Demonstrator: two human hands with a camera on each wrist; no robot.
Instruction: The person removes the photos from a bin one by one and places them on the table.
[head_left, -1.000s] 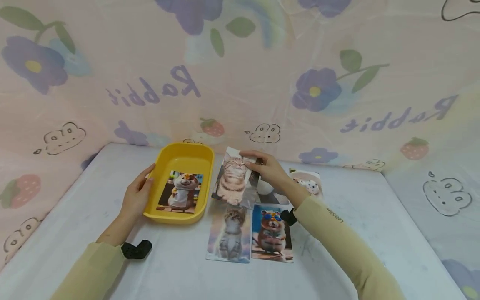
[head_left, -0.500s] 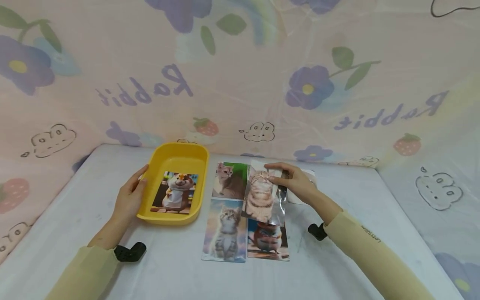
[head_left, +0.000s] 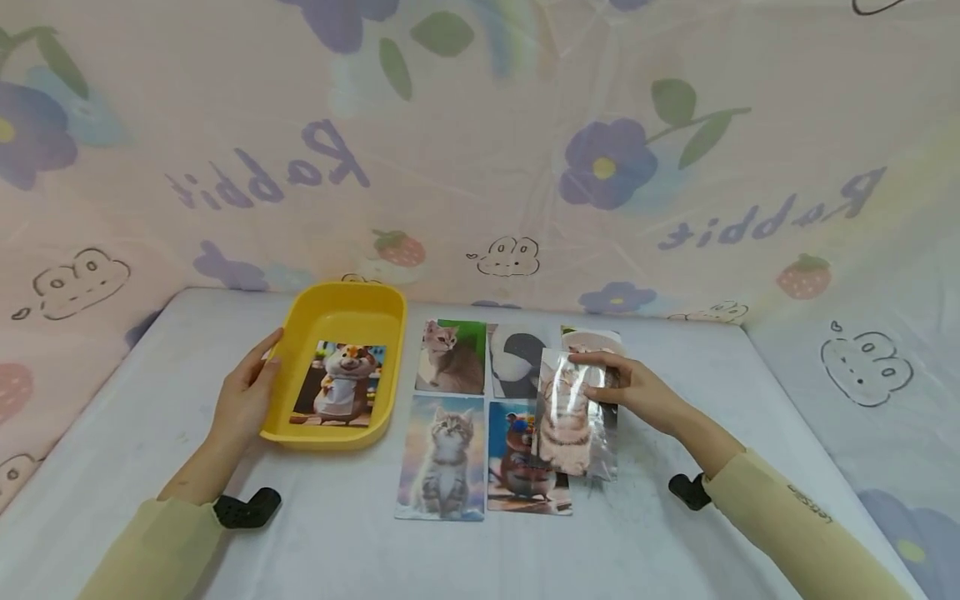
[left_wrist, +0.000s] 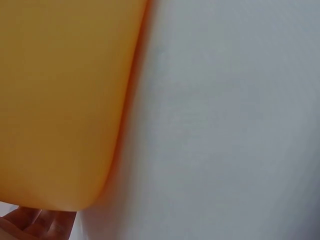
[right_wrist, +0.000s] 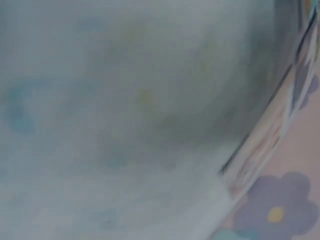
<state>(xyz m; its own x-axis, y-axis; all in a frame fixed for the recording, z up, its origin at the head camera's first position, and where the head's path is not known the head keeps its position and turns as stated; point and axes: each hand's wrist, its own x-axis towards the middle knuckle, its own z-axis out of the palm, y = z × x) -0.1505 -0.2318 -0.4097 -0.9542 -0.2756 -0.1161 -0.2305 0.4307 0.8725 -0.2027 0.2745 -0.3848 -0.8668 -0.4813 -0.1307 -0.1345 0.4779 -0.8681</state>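
My left hand (head_left: 243,393) grips the left side of a yellow tray (head_left: 399,367); in the left wrist view its fingers (left_wrist: 42,222) show beyond the tray's edge. A hamster photo card (head_left: 341,385) lies inside the tray. My right hand (head_left: 637,392) pinches a glossy photo card of a striped cat (head_left: 564,425) by its upper right part. That card hangs tilted over a hamster-in-sunglasses card (head_left: 513,479), hiding part of it. The right wrist view is blurred and shows no hand.
Flat on the white table (head_left: 330,533) lie a brown cat card (head_left: 456,362), a grey kitten card (head_left: 444,462), a black-and-white card (head_left: 516,362) and a partly hidden card (head_left: 588,339). Behind them rises a floral cloth wall (head_left: 465,167).
My right hand has carried the cat card rightward and nearer, from beside the tray across the laid-out cards. The brown cat card has come into view. The left hand keeps its hold.
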